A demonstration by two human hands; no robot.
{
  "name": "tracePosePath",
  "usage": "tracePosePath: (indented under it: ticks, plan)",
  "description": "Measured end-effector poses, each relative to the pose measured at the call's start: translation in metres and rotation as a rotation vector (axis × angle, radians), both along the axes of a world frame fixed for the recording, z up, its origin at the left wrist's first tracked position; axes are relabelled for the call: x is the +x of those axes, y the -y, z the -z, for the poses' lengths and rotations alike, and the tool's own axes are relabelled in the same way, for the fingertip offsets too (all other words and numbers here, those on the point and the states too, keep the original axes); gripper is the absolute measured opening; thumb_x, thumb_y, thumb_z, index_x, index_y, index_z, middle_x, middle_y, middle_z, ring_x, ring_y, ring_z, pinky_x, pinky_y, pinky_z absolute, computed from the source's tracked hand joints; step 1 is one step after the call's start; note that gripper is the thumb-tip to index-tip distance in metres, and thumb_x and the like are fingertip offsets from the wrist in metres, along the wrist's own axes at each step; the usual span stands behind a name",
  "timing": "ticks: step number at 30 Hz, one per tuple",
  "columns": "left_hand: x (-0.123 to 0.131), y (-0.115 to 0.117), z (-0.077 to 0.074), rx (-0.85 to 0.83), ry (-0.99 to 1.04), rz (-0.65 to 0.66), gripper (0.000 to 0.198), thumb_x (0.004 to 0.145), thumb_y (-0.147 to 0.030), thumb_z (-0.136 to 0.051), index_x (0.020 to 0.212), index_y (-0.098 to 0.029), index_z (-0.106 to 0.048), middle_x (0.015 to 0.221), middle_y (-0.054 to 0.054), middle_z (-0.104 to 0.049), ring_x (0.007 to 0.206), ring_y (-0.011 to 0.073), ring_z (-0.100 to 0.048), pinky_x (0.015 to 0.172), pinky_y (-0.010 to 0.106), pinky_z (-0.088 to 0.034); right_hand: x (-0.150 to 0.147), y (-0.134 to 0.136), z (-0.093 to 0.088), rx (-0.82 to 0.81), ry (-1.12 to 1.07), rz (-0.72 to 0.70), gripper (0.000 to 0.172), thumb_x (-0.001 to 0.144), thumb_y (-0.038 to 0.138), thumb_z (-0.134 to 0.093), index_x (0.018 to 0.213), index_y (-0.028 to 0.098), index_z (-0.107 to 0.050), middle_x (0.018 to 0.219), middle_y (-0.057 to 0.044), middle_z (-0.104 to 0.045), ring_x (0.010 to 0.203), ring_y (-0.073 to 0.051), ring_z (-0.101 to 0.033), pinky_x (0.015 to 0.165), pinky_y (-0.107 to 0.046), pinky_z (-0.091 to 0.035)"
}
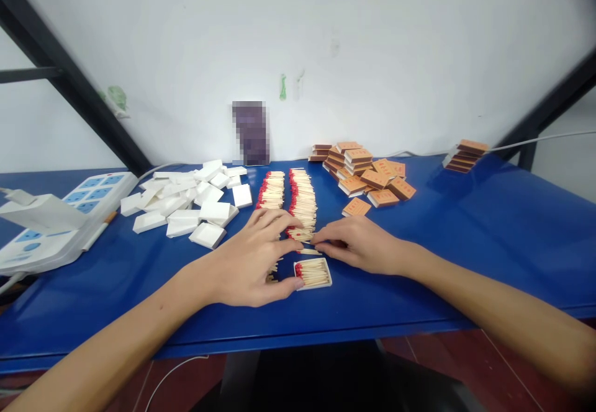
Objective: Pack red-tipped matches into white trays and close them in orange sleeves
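Note:
A small white tray [326,282] filled with red-tipped matches sits near the front edge of the blue table [465,244]. My left hand [254,260] lies beside it, thumb against its left side, fingers spread over the near end of the left row of matches [271,190]. My right hand [356,243] pinches a few matches at the near end of the right row of matches [302,200], just behind the tray.
A heap of empty white trays [186,204] lies at the left. Orange matchbox sleeves [367,173] are piled at the right, with a small stack [465,154] farther right. A white power strip [60,219] sits at the left edge. A wall stands behind.

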State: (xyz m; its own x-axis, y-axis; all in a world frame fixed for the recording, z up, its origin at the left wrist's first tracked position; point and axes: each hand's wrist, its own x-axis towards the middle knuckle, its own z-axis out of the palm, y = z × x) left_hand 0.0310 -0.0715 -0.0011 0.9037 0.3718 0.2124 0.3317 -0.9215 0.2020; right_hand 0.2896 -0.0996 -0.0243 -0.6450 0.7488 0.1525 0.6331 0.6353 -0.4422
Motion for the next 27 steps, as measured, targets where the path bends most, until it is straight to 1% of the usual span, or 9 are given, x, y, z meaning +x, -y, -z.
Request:
tracePosePath:
  ticks: [4, 11, 15, 16, 18, 20, 22, 24, 27]
  plan:
    - [-0.0009, -0.0012, 0.0009, 0.019, -0.013, -0.023, 0.047, 0.089, -0.050, -0.062, 0.127, -0.024, -0.066, 0.135, 0.012, -0.053, 0.130, 0.0359, -0.041, 0.110, 0.056, -0.033, -0.0014, -0.0003, 0.0003, 0.006, 0.003, 0.016, 0.026, 0.102, 0.027, -0.050, 0.116, 0.020, -0.072, 0.097, -0.006, -0.075, 0.082, -0.017, -0.068, 0.071, -0.026, -0.045]
    - [-0.0001, -0.0024, 0.0010, 0.006, -0.016, -0.033, 0.046, 0.089, -0.050, -0.062, 0.126, -0.024, -0.066, 0.134, 0.012, -0.054, 0.130, 0.0365, -0.042, 0.111, 0.057, -0.033, -0.0033, 0.0000, 0.0002, 0.018, 0.024, 0.037, 0.025, 0.101, 0.025, -0.052, 0.115, 0.019, -0.072, 0.096, -0.006, -0.076, 0.078, -0.017, -0.068, 0.068, -0.025, -0.044]
    - [-0.0007, -0.0027, 0.0006, -0.003, -0.035, -0.039, 0.048, 0.091, -0.049, -0.061, 0.133, -0.026, -0.062, 0.135, 0.012, -0.053, 0.130, 0.0358, -0.042, 0.111, 0.057, -0.033, -0.0046, 0.0005, -0.0006, 0.005, 0.019, 0.055, 0.025, 0.100, 0.024, -0.053, 0.115, 0.019, -0.072, 0.098, -0.006, -0.076, 0.075, -0.015, -0.067, 0.066, -0.024, -0.042]
    - [-0.0010, -0.0029, 0.0008, -0.006, -0.040, -0.041, 0.049, 0.091, -0.049, -0.060, 0.134, -0.026, -0.061, 0.135, 0.012, -0.053, 0.131, 0.0359, -0.041, 0.110, 0.057, -0.033, -0.0049, 0.0005, -0.0006, 0.005, 0.017, 0.064, 0.025, 0.100, 0.024, -0.053, 0.115, 0.019, -0.072, 0.097, -0.005, -0.076, 0.073, -0.015, -0.066, 0.065, -0.024, -0.041]
    - [-0.0017, -0.0034, 0.0016, -0.009, -0.037, -0.042, 0.050, 0.091, -0.048, -0.061, 0.135, -0.027, -0.060, 0.135, 0.012, -0.052, 0.132, 0.0364, -0.039, 0.110, 0.057, -0.034, -0.0054, 0.0003, -0.0005, 0.002, 0.026, 0.089, 0.024, 0.099, 0.026, -0.054, 0.114, 0.020, -0.073, 0.087, -0.004, -0.075, 0.065, -0.013, -0.062, 0.061, -0.024, -0.039]
    - [-0.0024, -0.0040, 0.0029, -0.007, -0.024, -0.039, 0.050, 0.090, -0.048, -0.062, 0.136, -0.027, -0.060, 0.137, 0.012, -0.050, 0.134, 0.0371, -0.037, 0.111, 0.058, -0.034, -0.0057, 0.0000, -0.0003, -0.003, 0.041, 0.117, 0.024, 0.099, 0.026, -0.056, 0.115, 0.020, -0.073, 0.073, -0.001, -0.071, 0.057, -0.012, -0.056, 0.058, -0.024, -0.035]
    - [-0.0027, -0.0045, 0.0043, -0.002, -0.017, -0.035, 0.052, 0.090, -0.048, -0.062, 0.139, -0.028, -0.057, 0.140, 0.012, -0.049, 0.135, 0.0374, -0.036, 0.111, 0.058, -0.034, -0.0062, -0.0001, -0.0002, -0.011, 0.046, 0.135, 0.024, 0.098, 0.026, -0.057, 0.115, 0.020, -0.073, 0.064, 0.002, -0.065, 0.052, -0.011, -0.052, 0.056, -0.024, -0.033]
    - [-0.0028, -0.0048, 0.0054, 0.002, -0.022, -0.037, 0.053, 0.091, -0.048, -0.061, 0.140, -0.028, -0.056, 0.141, 0.012, -0.047, 0.135, 0.0371, -0.036, 0.112, 0.059, -0.033, -0.0068, -0.0001, 0.0001, -0.012, 0.036, 0.144, 0.022, 0.097, 0.025, -0.058, 0.112, 0.020, -0.073, 0.061, 0.003, -0.062, 0.051, -0.011, -0.051, 0.057, -0.023, -0.033]
    - [-0.0025, -0.0047, 0.0056, 0.002, -0.037, -0.042, 0.052, 0.091, -0.048, -0.061, 0.139, -0.027, -0.057, 0.142, 0.012, -0.047, 0.135, 0.0367, -0.036, 0.112, 0.059, -0.033, -0.0076, -0.0002, 0.0013, 0.002, 0.023, 0.151, 0.019, 0.096, 0.024, -0.059, 0.105, 0.019, -0.074, 0.062, 0.002, -0.062, 0.054, -0.011, -0.053, 0.058, -0.023, -0.034]
